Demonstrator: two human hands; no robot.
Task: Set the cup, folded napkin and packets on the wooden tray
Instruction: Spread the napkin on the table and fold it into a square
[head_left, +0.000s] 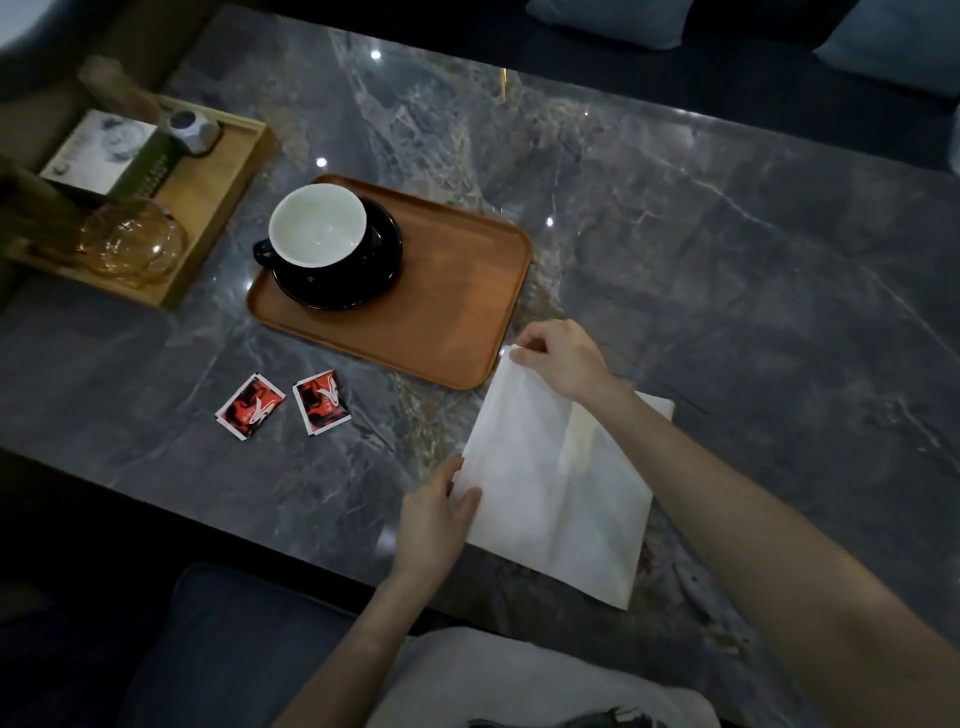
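Observation:
A brown wooden tray (447, 312) lies on the marble table. On its left part stands a black cup with a white inside (317, 226) on a black saucer (358, 283). Two red packets (251, 407) (320, 401) lie on the table in front of the tray. A white napkin (550, 488) lies flat to the right of them, near the table's front edge. My right hand (558, 358) pinches the napkin's far corner beside the tray. My left hand (436, 514) grips its near-left edge.
A lighter wooden box tray (228, 171) at the far left holds a booklet (104, 150), a small pot (189, 130) and an amber glass bowl (130, 241). Cushions lie beyond the far edge and near my lap.

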